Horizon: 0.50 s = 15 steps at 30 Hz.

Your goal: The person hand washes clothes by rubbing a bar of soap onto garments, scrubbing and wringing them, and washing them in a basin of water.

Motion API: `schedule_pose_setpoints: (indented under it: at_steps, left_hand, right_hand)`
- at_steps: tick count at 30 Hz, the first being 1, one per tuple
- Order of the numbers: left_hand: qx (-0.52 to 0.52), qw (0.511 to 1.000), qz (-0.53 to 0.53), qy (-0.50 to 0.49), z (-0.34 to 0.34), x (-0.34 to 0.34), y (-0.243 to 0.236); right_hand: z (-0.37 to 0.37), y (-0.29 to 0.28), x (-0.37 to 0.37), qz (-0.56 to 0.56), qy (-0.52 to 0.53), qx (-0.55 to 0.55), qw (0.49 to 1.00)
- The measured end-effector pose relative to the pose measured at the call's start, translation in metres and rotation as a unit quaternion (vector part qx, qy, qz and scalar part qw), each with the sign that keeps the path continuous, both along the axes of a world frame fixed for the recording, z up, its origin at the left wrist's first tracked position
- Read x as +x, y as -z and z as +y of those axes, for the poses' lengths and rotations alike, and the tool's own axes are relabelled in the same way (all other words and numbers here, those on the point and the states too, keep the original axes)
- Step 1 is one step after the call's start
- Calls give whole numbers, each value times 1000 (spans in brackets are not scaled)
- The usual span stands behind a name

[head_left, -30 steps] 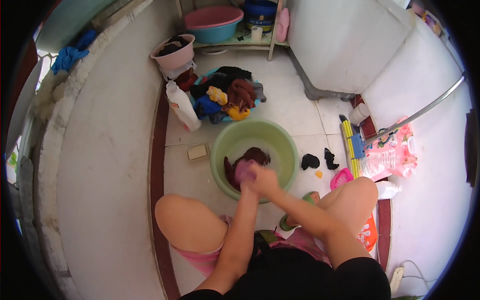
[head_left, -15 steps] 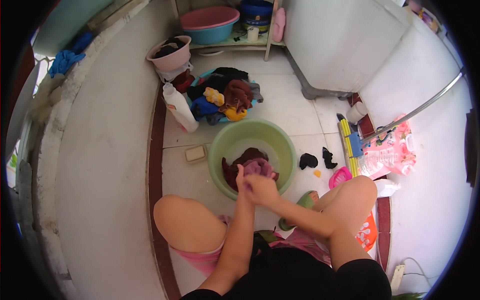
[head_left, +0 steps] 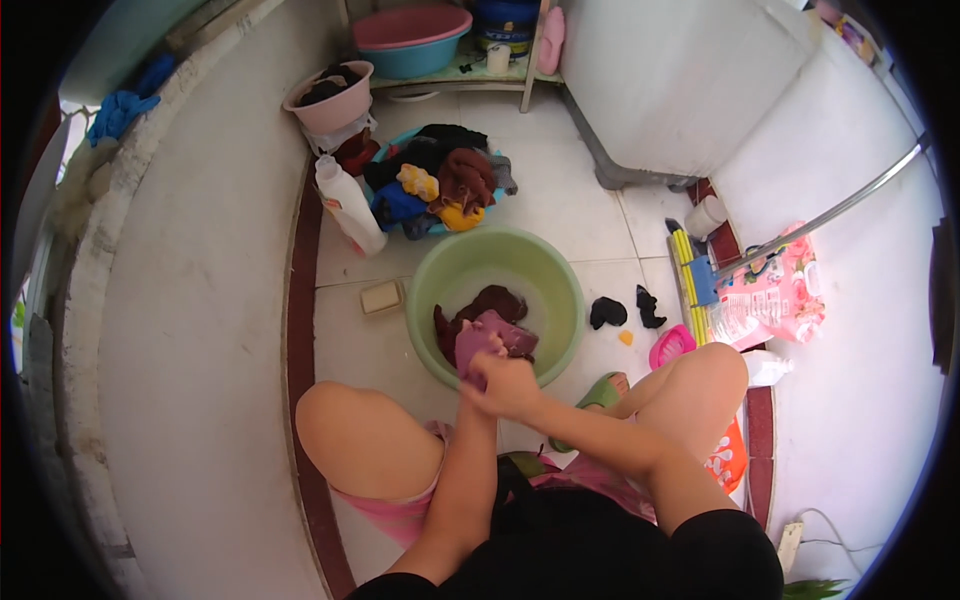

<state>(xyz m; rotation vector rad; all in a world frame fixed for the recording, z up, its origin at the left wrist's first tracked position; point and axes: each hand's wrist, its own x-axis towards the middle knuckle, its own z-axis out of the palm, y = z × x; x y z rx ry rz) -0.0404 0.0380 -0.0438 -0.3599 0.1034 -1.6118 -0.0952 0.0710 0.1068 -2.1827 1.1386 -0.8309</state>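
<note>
My left hand (head_left: 478,345) grips a pink-purple cloth (head_left: 505,330) over the green basin (head_left: 553,280), fingers curled around it. My right hand (head_left: 503,385) is closed on the near end of that cloth, against my left hand. Dark maroon clothing (head_left: 496,300) lies in the basin beneath them, with some liquid around it. To the basin's left is a soap bar in a beige dish (head_left: 382,297). To its right lie two black cloth pieces (head_left: 608,313) and a small yellow piece (head_left: 626,338) on the tiles.
Clothes pile (head_left: 465,180) in a blue basin, white bottle (head_left: 345,205), pink basin of clothing (head_left: 330,110), shelf with basins (head_left: 413,55), white appliance (head_left: 680,90), mop (head_left: 705,280), pink package (head_left: 770,300), pink plastic item (head_left: 672,345). Walls flank both sides; my bare knees frame the basin.
My hands have come back slightly toward me with the pink cloth, its bunched shape and my grip on it shifting. The whole scene has moved slightly up and left in the picture.
</note>
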Motion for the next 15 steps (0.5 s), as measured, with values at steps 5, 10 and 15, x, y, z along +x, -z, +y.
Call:
schedule_pose_setpoints:
  at_steps: [5,10,15]
  left_hand:
    - [282,910,-243,183,-6,-50,-70]
    - [251,926,-260,110,-9,-13,-104]
    - [352,875,-258,208,-11,-25,-106]
  right_hand:
    - [-84,56,-78,175,328,28,928]
    - [-112,11,-59,97,243,-136,955]
    - [-96,20,-64,18,192,34,981]
